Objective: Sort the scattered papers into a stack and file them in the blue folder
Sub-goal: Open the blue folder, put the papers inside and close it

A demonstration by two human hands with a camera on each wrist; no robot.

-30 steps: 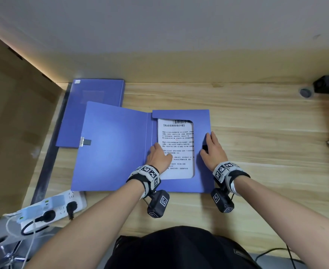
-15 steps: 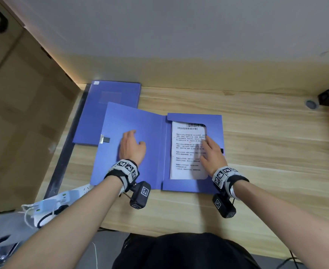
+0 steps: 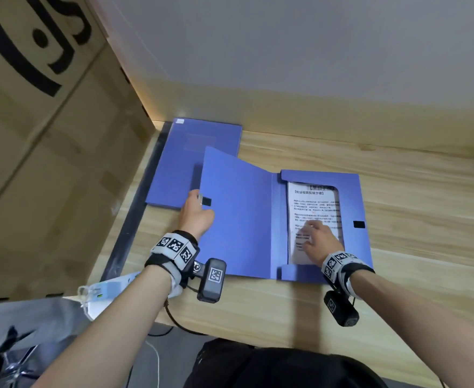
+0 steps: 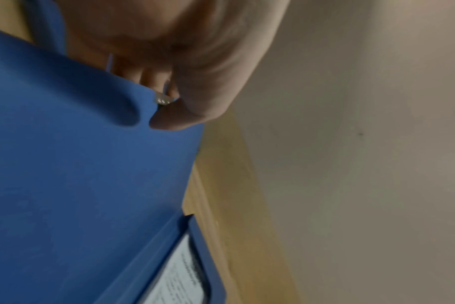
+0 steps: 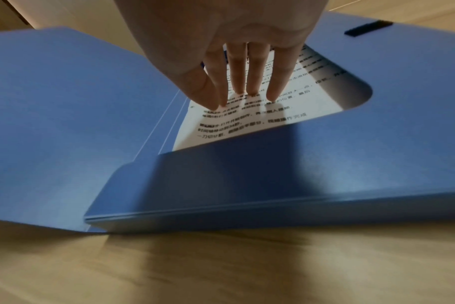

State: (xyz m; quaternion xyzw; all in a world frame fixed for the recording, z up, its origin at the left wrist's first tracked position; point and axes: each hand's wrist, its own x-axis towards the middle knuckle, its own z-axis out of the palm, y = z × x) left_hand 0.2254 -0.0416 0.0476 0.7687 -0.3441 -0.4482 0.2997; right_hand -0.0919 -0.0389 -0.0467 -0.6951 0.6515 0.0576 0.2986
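Blue folder (image 3: 238, 219) lies open on the wooden worktop (image 3: 415, 208), right half flat, left cover tilted up off the surface.

Papers (image 3: 314, 208) sit as one stack inside the right half, tucked under its flaps at top, bottom and right; printed text faces up.

Left hand (image 3: 198, 217) at the cover's outer left edge. Grip closed on the cover: thumb on the inner face, fingers curled behind, right by the small metal clasp (image 4: 164, 99) and its black patch (image 3: 206, 202).

Right hand (image 3: 318, 240) rests on the lower part of the papers. Grip slack, holding nothing: fingers (image 5: 257, 78) straight and close together, tips pressing the top sheet.

Second folder (image 3: 193, 161), closed, lies flat behind the open one at the worktop's left rear, partly hidden by the raised cover.

Power strip (image 3: 109, 289) shows at the near left, partly off the worktop edge. Cardboard box (image 3: 34, 135) stands to the left.
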